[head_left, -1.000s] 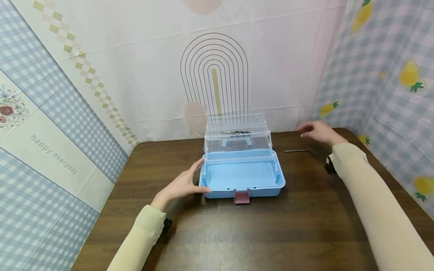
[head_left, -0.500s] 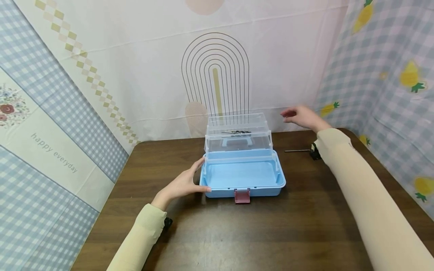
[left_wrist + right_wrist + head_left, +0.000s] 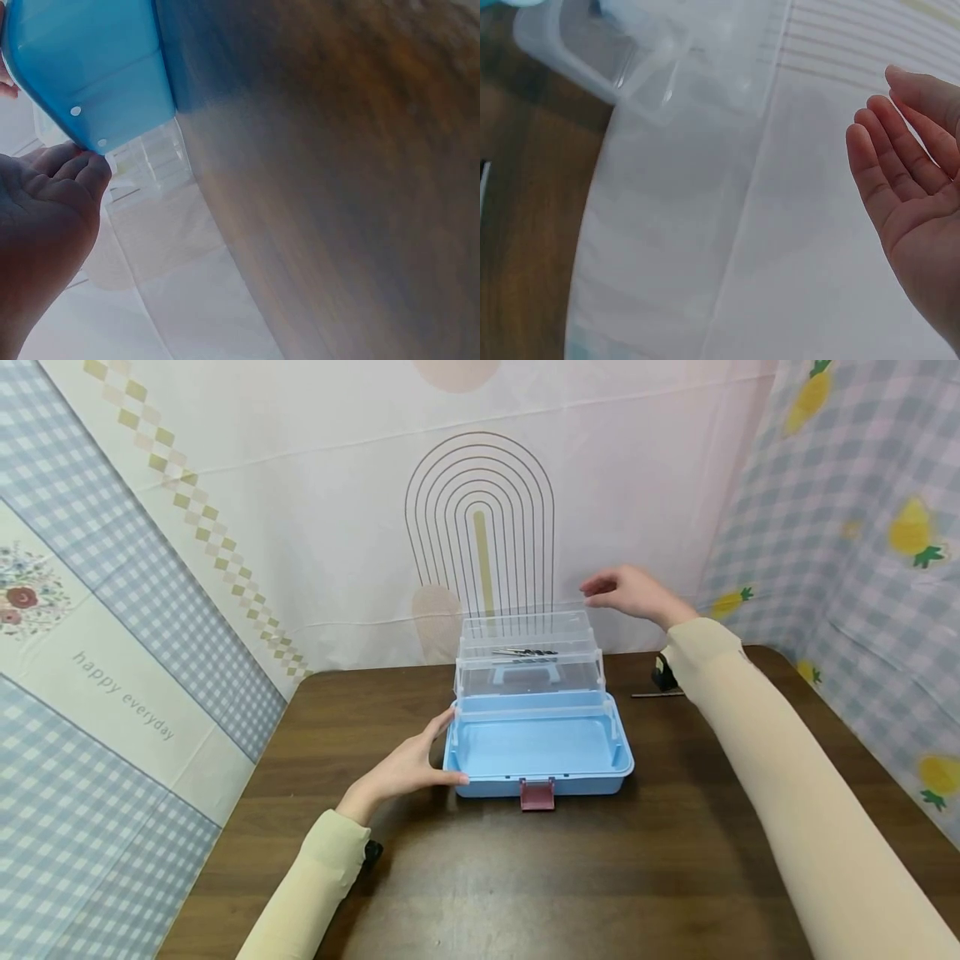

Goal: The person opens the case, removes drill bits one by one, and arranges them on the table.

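Your left hand (image 3: 405, 768) holds the left end of the blue toolbox (image 3: 532, 747): your thumb lies on its front corner and the other fingers, set wide from the thumb, touch its side farther back. The toolbox is thus directly to the right of these fingers, standing open on the brown wooden table (image 3: 480, 893). To the right of your left thumb, the pink latch (image 3: 537, 794) hangs down from the front wall.

Your right hand (image 3: 633, 592) is raised, with its fingers loosely bent and free, and the thumb near to them. In the right wrist view they are apart from the clear trays (image 3: 534, 713), which rise in steps over the back of the toolbox. Below and to the left of these fingertips, several drill bits (image 3: 525, 652) lie in an upper tray. Under your right wrist is a thin metal rod (image 3: 654, 695) on the table, its right end hidden by the black wrist camera (image 3: 662, 674).
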Motion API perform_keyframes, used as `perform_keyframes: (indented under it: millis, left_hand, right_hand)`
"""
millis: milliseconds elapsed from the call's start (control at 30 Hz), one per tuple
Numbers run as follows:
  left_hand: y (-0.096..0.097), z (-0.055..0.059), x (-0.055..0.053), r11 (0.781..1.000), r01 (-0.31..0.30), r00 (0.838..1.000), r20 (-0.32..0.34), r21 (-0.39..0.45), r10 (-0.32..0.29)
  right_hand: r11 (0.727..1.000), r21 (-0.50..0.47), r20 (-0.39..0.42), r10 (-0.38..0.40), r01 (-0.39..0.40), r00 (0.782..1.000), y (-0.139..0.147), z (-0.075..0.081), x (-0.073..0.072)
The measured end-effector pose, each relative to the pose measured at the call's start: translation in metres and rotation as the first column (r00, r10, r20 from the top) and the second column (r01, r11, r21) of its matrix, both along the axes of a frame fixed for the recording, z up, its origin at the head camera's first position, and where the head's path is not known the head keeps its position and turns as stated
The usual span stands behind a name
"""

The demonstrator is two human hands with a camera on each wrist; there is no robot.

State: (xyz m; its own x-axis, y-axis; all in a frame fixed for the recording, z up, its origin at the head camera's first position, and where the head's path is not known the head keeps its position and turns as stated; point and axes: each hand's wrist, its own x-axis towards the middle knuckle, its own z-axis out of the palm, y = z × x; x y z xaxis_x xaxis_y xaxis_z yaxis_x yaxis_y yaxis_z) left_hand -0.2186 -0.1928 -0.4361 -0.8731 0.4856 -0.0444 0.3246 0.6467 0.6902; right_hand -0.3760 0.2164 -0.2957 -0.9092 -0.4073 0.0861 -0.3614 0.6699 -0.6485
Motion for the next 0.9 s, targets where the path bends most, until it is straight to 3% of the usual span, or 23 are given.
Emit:
perform_keyframes:
  millis: [167, 467, 900]
  left_hand:
    - [0.001, 0.0, 0.001, 1.0, -0.007, 1.0, 0.002, -0.003, 0.007]
    - [0.002, -0.001, 0.001, 1.0, -0.018, 1.0, -0.006, -0.005, 0.018]
    - [0.003, -0.003, 0.001, 1.0, -0.019, 1.0, 0.0, 0.003, 0.019]
  right_hand:
    - [0.999, 0.014, -0.015, 0.046, -0.046, 0.999, -0.014, 0.004, -0.001]
    - [0.992, 0.078, 0.038, 0.096, -0.099, 0.995, -0.032, -0.002, -0.003]
    - [0.975, 0.148, 0.153, 0.142, -0.165, 0.978, -0.047, -0.024, -0.004]
